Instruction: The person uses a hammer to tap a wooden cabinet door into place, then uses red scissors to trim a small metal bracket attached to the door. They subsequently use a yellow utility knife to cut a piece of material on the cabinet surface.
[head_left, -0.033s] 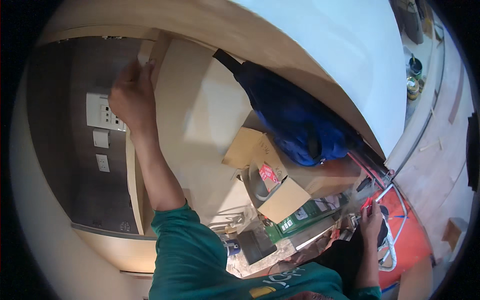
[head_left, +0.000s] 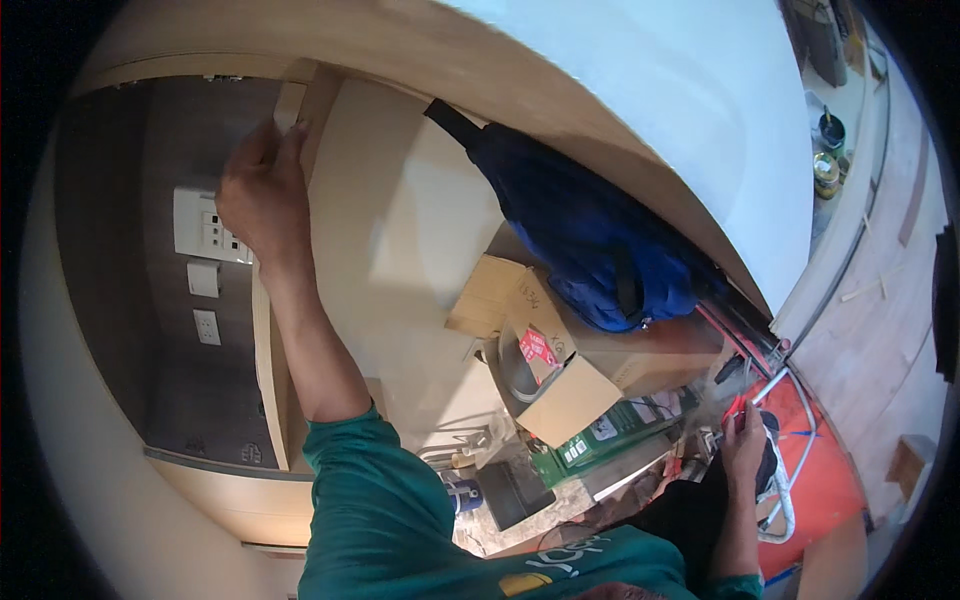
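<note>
Raised at the upper left, my left hand is closed in a pinch on a small pale flat piece, held against the wooden edge of a cabinet. Whether that piece is wood, paper or something else cannot be made out. Low on the right, my right hand is closed around a small red object. Most of the object is hidden by the fingers, so its kind does not show.
Left of my arm is a dark cabinet recess with a white switch panel and socket. A blue bag lies by an opened cardboard box, above a green box. A white metal frame stands over a red surface.
</note>
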